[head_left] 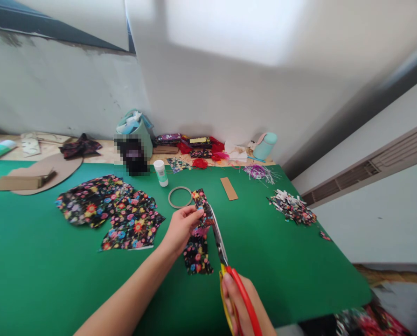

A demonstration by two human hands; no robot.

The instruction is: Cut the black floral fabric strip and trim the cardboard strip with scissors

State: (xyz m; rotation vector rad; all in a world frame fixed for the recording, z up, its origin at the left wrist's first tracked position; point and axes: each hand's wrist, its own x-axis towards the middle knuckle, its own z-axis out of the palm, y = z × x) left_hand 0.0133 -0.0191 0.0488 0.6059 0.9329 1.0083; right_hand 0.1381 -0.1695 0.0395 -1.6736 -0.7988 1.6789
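Ring (180, 197) and glue bottle (161, 173) perhaps unobstructed.

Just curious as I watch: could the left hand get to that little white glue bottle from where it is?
Probably yes, but not freely. The left hand is pinching the floral fabric strip, so it would have to let go first. The glue bottle stands upright just beyond on the green mat, with only the ring nearby.

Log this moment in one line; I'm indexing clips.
left hand: holds floral strip | right hand: scissors cutting strip | green table
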